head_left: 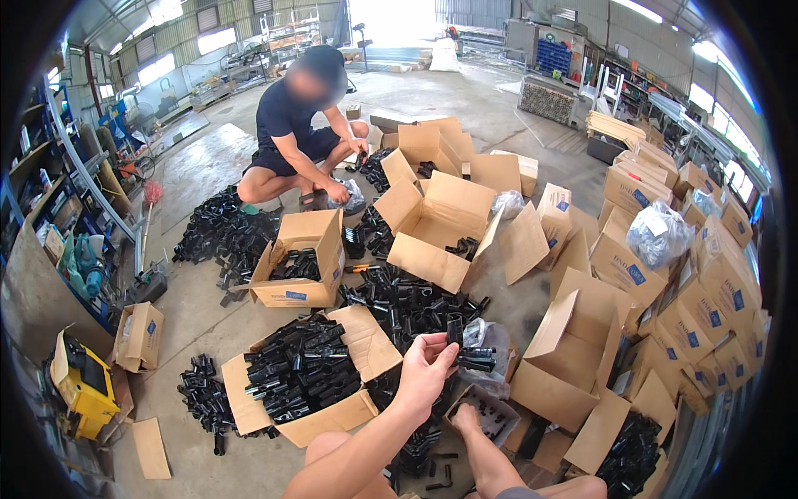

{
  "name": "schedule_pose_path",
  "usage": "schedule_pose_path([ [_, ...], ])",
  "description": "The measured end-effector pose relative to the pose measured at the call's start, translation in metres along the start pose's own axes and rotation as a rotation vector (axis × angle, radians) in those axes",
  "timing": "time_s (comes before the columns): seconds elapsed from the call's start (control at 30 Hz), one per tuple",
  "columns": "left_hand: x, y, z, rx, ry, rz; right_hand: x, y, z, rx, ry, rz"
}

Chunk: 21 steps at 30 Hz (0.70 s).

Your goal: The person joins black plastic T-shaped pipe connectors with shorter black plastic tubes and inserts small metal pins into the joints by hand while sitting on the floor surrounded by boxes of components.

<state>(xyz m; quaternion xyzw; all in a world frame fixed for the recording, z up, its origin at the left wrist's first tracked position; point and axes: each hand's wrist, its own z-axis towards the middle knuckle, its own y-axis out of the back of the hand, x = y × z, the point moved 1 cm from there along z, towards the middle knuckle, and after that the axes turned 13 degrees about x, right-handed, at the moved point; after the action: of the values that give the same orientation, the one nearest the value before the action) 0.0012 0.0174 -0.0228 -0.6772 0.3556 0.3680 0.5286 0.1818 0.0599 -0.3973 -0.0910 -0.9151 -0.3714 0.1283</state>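
My left hand (430,359) is raised over the pile in front of me. Its thumb and fingers close round a short black tube-like fitting (454,329), held upright. Just beyond it lie clear plastic bags (497,339) and more dark fittings. Lower down, my right hand (467,418) reaches into a small open box (517,428) of little black parts; its fingers are hidden. To the left stands an open carton (291,424), heaped with black fittings (301,366). Loose black fittings (407,299) are piled on the floor between the cartons.
A person (287,125) squats across the pile, handling parts. Open cartons (445,218) stand between us; another carton (573,353) is at my right. Closed cartons (706,324) are stacked at the far right. A yellow-and-black case (87,391) and shelving (41,183) line the left side.
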Motion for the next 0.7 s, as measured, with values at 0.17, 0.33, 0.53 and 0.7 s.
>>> schedule_pose_path([
  [0.17,-0.004,-0.004,-0.003,0.011,0.014,0.029,0.006,0.008,-0.007,-0.009,-0.008,0.022],
  [0.33,-0.005,-0.005,-0.003,0.005,-0.004,0.039,0.005,0.009,-0.003,-0.021,0.017,0.021],
  [0.53,-0.006,0.0,-0.004,-0.002,-0.039,0.067,-0.003,0.025,-0.017,-0.184,0.057,0.4],
  [0.7,0.0,0.002,0.002,-0.02,-0.184,0.127,-0.021,0.042,-0.032,0.046,0.27,1.265],
])
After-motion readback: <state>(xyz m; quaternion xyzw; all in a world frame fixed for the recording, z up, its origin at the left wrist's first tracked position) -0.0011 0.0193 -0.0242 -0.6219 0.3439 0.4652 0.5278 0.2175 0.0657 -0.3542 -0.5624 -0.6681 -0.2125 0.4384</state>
